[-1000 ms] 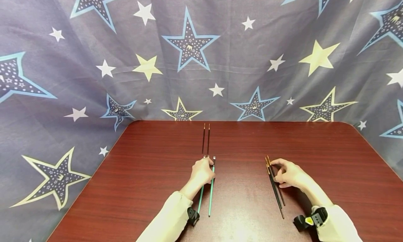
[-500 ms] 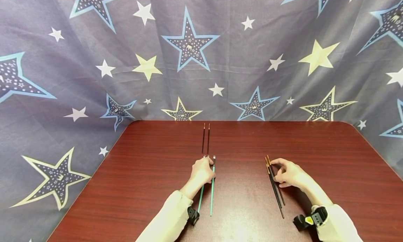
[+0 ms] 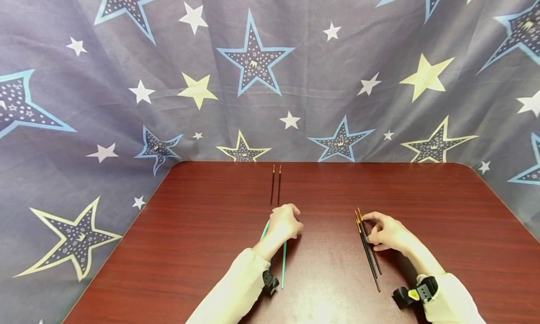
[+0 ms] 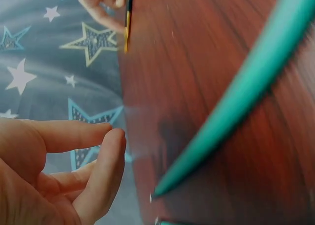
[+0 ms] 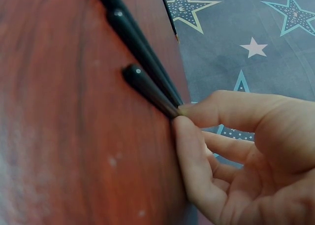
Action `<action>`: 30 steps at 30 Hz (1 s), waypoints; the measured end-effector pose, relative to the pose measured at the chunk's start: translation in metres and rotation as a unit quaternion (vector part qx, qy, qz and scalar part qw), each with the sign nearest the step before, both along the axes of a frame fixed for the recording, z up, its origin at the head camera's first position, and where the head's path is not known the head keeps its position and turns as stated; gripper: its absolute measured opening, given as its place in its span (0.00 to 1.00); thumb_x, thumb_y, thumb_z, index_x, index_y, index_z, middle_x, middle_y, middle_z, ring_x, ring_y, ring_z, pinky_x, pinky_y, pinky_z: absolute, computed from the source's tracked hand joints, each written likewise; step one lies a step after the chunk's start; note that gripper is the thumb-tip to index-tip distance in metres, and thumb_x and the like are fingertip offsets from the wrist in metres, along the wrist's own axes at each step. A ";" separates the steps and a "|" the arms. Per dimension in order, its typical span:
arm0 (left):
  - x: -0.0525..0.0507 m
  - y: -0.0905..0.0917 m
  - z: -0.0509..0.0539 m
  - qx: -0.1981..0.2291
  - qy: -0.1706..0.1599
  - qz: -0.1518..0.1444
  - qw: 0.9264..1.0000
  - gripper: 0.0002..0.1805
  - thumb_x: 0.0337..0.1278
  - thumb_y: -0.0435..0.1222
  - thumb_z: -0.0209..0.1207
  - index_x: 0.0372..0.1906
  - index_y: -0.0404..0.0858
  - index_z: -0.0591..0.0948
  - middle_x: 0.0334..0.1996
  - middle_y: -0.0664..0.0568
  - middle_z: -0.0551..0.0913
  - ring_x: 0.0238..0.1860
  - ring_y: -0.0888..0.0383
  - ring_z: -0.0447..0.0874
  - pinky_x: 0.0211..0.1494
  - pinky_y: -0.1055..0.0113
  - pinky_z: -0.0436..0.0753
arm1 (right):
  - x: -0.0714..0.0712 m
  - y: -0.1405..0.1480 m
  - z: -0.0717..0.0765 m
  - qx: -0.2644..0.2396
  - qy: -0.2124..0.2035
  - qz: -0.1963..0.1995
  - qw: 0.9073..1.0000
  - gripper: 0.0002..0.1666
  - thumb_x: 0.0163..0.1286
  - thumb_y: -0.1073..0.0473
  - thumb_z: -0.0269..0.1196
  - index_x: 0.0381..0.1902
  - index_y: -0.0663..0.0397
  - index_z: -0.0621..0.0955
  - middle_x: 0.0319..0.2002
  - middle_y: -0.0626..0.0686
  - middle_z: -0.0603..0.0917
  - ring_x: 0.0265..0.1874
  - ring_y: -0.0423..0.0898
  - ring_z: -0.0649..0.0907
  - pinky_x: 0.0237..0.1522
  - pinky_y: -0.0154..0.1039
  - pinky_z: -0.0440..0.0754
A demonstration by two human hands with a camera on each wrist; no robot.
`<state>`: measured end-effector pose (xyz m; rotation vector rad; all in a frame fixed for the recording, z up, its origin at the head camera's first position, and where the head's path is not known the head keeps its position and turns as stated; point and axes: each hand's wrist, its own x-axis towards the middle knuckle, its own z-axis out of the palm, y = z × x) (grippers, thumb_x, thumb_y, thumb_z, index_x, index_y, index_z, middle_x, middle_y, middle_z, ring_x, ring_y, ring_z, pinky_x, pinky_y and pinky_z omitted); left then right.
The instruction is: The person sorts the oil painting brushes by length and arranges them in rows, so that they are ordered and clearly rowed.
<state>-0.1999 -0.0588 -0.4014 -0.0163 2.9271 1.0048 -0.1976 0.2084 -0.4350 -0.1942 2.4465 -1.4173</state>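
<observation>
My left hand (image 3: 284, 223) hovers over the teal-handled paintbrushes (image 3: 284, 265), covering their upper parts. In the left wrist view its thumb and index fingertip come together with nothing between them, and a teal handle (image 4: 241, 92) crosses the picture beside the hand. Three black-handled paintbrushes (image 3: 369, 256) with gold-coloured tips lie slanted, close together, at the right. My right hand (image 3: 390, 232) pinches the rightmost of them between thumb and index finger. In the right wrist view the dark handle (image 5: 147, 89) runs up to the meeting fingertips (image 5: 189, 129).
Two thin black paintbrushes (image 3: 279, 188) lie parallel farther back on the reddish-brown table (image 3: 211, 207). Behind the table's far edge hangs a grey curtain (image 3: 308, 80) printed with stars. A small black camera (image 3: 270, 282) is strapped to the left wrist, another (image 3: 405, 298) to the right.
My left hand has left the teal paintbrush at its fingers and shifted slightly right and away from me. That brush's lower end moved a little right earlier. The right hand stays put.
</observation>
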 end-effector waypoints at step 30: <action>-0.003 0.107 -0.028 0.320 -0.112 0.051 0.939 0.10 0.35 0.22 0.66 0.28 0.32 0.78 0.14 0.48 0.78 0.17 0.50 0.82 0.14 0.69 0.82 | -0.001 0.000 -0.001 -0.006 -0.004 0.000 1.000 0.34 0.49 0.72 0.61 0.57 0.66 0.66 0.21 0.50 0.70 0.21 0.44 0.77 0.24 0.41 0.85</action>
